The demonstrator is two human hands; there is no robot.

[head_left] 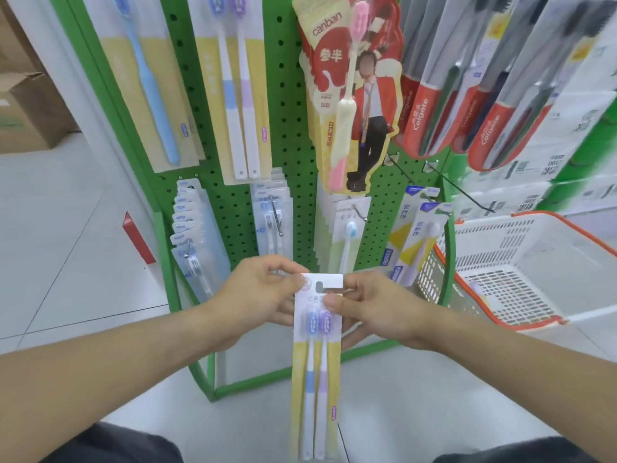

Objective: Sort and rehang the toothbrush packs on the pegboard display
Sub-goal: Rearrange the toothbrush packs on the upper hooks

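Behind thumbs, toothbrush pack print

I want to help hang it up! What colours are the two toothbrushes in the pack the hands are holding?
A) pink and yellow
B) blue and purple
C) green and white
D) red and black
B: the held two-brush pack, pinched at its top by the left hand and right hand, shows one blue and one purple brush, like the matching pack hanging on the pegboard.

Single head-worn view, facing forward and down, close to the green pegboard, floor behind
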